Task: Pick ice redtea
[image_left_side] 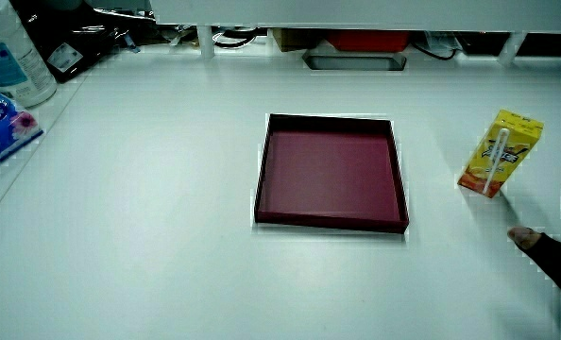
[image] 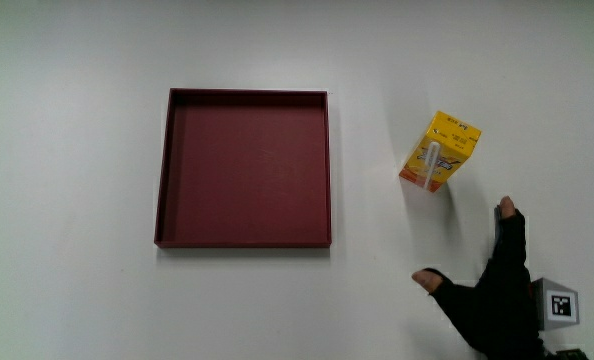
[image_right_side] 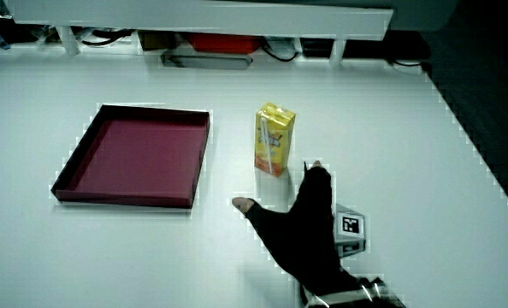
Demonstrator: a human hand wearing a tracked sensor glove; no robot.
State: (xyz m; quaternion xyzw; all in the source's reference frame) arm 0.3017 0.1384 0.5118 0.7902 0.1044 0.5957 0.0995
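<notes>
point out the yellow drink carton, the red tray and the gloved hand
yellow drink carton (image: 440, 150), main view, on its front face by the straw
red tray (image: 244, 168), main view, on its bare floor
hand (image_right_side: 306, 218), side view, on the back of the glove

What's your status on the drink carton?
Hand open, fingers spread, nearer the person than the carton, not touching. Carton upright on the table beside the red tray. Nothing between hand and carton.

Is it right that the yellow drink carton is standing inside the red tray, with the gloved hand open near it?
Not quite. The yellow drink carton stands upright on the table beside the red tray, not in it, as the main view shows. The hand is open near the carton.
</notes>
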